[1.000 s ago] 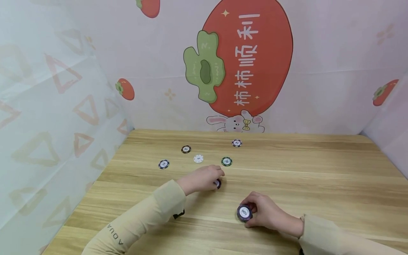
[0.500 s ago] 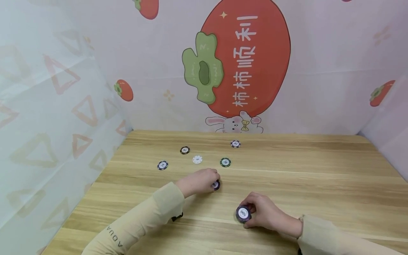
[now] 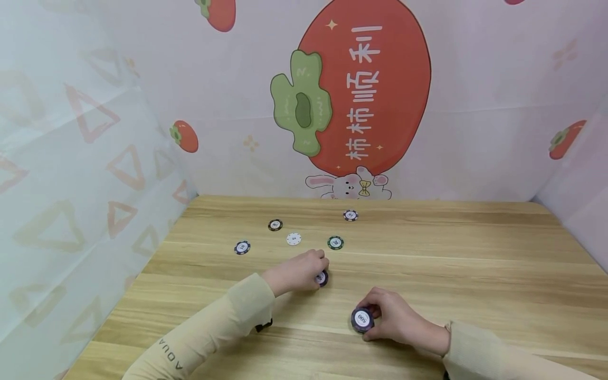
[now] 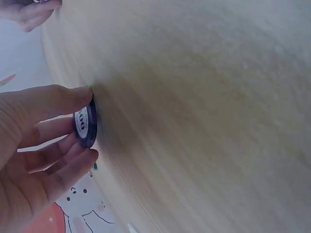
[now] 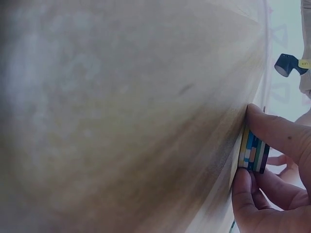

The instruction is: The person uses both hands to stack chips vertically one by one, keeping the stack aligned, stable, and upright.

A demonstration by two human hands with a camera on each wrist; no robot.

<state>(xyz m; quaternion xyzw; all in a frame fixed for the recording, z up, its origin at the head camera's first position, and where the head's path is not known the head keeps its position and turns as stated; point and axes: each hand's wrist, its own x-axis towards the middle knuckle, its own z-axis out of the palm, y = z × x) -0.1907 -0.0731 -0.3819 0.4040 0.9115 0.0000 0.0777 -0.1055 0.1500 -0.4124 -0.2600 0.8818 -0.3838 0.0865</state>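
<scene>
My left hand (image 3: 299, 270) pinches the edges of a dark purple poker chip (image 4: 83, 124) between thumb and fingers. The chip lies at the tabletop, and the hand covers part of it in the head view. Nearer the front and to the right, my right hand (image 3: 399, 317) grips a short stack of poker chips (image 5: 254, 151) by its sides. The stack stands on the table, with layers of several colours at its edge. Its top chip (image 3: 362, 319) is dark purple with a white centre marked 500.
Loose chips lie flat farther back: a green one (image 3: 335, 243), a white one (image 3: 293, 239), a black one (image 3: 275, 225), a dark blue one (image 3: 242, 247) and a purple-edged one (image 3: 350, 215). Patterned cloth walls (image 3: 494, 132) border the wooden table (image 3: 475, 264) behind and at both sides.
The head view has shifted slightly. My left hand's fingers have drawn in a little around the purple chip; the right hand keeps its grip on the stack in the same place.
</scene>
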